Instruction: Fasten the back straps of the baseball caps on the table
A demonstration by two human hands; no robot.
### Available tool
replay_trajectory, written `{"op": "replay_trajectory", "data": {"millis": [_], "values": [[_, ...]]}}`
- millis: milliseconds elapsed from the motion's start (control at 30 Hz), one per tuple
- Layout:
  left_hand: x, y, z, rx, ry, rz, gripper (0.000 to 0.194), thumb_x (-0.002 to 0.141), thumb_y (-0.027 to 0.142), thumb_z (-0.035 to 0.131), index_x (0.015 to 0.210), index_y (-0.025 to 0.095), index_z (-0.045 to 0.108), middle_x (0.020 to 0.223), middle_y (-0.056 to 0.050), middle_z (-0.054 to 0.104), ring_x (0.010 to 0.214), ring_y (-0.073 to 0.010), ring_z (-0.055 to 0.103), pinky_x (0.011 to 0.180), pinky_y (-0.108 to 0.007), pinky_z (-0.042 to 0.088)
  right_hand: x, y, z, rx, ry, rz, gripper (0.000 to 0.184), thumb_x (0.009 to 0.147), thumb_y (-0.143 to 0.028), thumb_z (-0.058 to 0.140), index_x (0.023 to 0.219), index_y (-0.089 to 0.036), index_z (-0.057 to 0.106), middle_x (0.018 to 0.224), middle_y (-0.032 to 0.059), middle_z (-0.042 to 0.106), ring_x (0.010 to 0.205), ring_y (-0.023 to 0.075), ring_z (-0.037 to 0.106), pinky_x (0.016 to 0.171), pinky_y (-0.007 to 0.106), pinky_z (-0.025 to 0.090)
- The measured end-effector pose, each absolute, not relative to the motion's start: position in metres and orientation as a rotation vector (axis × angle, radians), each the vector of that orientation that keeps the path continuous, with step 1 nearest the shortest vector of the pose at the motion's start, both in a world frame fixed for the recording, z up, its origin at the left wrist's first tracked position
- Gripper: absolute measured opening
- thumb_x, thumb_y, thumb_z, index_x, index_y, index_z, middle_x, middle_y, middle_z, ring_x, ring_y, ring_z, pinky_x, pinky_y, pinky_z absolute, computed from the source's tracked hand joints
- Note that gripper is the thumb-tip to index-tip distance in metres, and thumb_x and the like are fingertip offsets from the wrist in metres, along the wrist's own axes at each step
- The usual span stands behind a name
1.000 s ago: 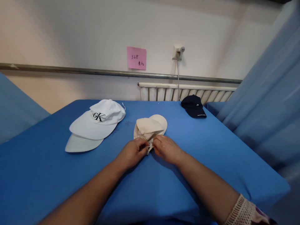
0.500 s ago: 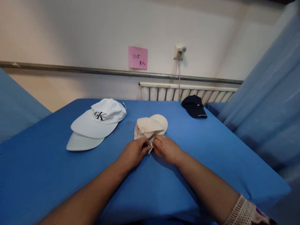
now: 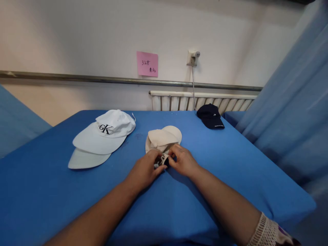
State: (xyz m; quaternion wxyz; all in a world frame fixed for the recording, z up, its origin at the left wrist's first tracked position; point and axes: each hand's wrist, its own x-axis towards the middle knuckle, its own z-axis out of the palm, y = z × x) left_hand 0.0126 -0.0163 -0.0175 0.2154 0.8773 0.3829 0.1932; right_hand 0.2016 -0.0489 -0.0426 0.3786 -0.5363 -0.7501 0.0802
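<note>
A beige cap [image 3: 162, 137] lies in the middle of the blue-covered table [image 3: 217, 205], its brim pointing away from me to the upper right. Both hands are at its near end, where the back strap is. My left hand [image 3: 145, 171] has its thumb and fingers around the left part of the strap, with a small gap between the tips. My right hand [image 3: 183, 160] pinches the strap from the right. A loop of the strap and a dark opening show between the hands. The fingers partly hide the fastening.
To the left, a white cap [image 3: 115, 124] with black letters overlaps a pale cap [image 3: 88, 160]. A dark navy cap [image 3: 210, 117] sits at the far right edge. Behind are a radiator [image 3: 176, 102], a metal rail [image 3: 107, 79] and a plugged-in socket [image 3: 191, 58]. Blue curtains [image 3: 289, 112] hang at the sides.
My left fingers have spread from a tight pinch, and the strap between my hands has lifted into an open loop. The other caps have stayed in place; the view shifted slightly.
</note>
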Motion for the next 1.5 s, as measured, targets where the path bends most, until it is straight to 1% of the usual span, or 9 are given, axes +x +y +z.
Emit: {"op": "replay_trajectory", "data": {"millis": [200,367,500,800,900,1000,1133,1367,1500], "values": [[0.017,-0.020,-0.020,2.598,1.004,0.650,0.024,0.086,0.023,0.054,0.111,0.022,0.055,0.121,-0.008,0.058,0.107,-0.0230,0.057,0.091,-0.036,0.045,0.201,-0.046,-0.044,-1.413,-1.791,0.305,0.009,0.076,-0.011,0.060,0.077,-0.019,0.057,0.079,0.0008,0.060,0.074,0.0140,0.055,0.070,0.026,0.043],[0.014,-0.015,-0.012,2.627,1.005,0.497,0.021,0.093,0.025,0.042,0.100,0.020,0.061,0.098,-0.007,0.065,0.090,-0.0216,0.060,0.081,-0.033,0.045,0.202,-0.045,-0.043,-1.387,-1.828,0.291,0.008,0.077,-0.011,0.059,0.078,-0.019,0.057,0.079,0.0011,0.059,0.072,0.0136,0.055,0.068,0.025,0.043],[0.014,-0.010,-0.008,2.504,1.013,0.477,0.022,0.091,0.029,0.044,0.086,0.019,0.063,0.083,-0.004,0.066,0.076,-0.0188,0.060,0.070,-0.029,0.043,0.202,-0.045,-0.045,-1.378,-1.850,0.311,0.007,0.077,-0.012,0.060,0.079,-0.019,0.057,0.080,0.0011,0.060,0.073,0.0136,0.056,0.068,0.025,0.043],[0.014,-0.010,-0.009,2.359,0.852,0.508,0.031,0.088,0.032,0.053,0.115,0.023,0.064,0.110,-0.005,0.067,0.098,-0.0216,0.061,0.087,-0.032,0.046,0.203,-0.043,-0.045,-1.359,-1.852,0.323,0.007,0.078,-0.012,0.060,0.080,-0.018,0.058,0.080,0.0008,0.059,0.073,0.0133,0.055,0.068,0.025,0.042],[0.014,-0.015,-0.013,2.509,0.946,0.488,0.033,0.083,0.030,0.060,0.116,0.025,0.062,0.109,-0.006,0.063,0.096,-0.0221,0.059,0.085,-0.033,0.046,0.204,-0.043,-0.046,-1.390,-1.851,0.318,0.007,0.077,-0.012,0.061,0.079,-0.019,0.058,0.078,0.0000,0.059,0.071,0.0131,0.055,0.066,0.025,0.041],[0.015,-0.017,-0.015,2.581,0.984,0.486,0.025,0.090,0.028,0.050,0.112,0.025,0.063,0.109,-0.006,0.061,0.094,-0.0202,0.059,0.082,-0.032,0.045,0.205,-0.043,-0.047,-1.392,-1.853,0.316,0.007,0.077,-0.012,0.061,0.079,-0.019,0.059,0.078,-0.0001,0.059,0.071,0.0129,0.055,0.067,0.024,0.041],[0.017,-0.015,-0.012,2.602,0.931,0.511,0.024,0.092,0.031,0.047,0.102,0.022,0.066,0.100,-0.007,0.066,0.090,-0.0203,0.059,0.081,-0.031,0.044,0.204,-0.042,-0.048,-1.385,-1.852,0.325,0.007,0.077,-0.012,0.061,0.079,-0.019,0.059,0.079,0.0002,0.060,0.072,0.0131,0.055,0.068,0.025,0.042],[0.015,-0.003,-0.012,2.123,0.963,0.516,0.032,0.085,0.044,0.055,0.087,0.017,0.072,0.077,-0.003,0.068,0.068,-0.0152,0.057,0.062,-0.025,0.041,0.204,-0.044,-0.045,-1.320,-1.842,0.420,0.006,0.080,-0.013,0.061,0.082,-0.018,0.058,0.082,0.0003,0.059,0.074,0.0126,0.056,0.070,0.025,0.044],[0.012,0.004,-0.017,1.845,0.987,0.529,0.035,0.078,0.045,0.063,0.081,0.012,0.071,0.063,-0.001,0.061,0.056,-0.0116,0.048,0.053,-0.024,0.036,0.206,-0.049,-0.041,-1.224,-1.911,0.467,0.020,0.078,-0.011,0.063,0.096,-0.018,0.058,0.094,0.0021,0.061,0.085,0.0141,0.058,0.078,0.027,0.046]]}}
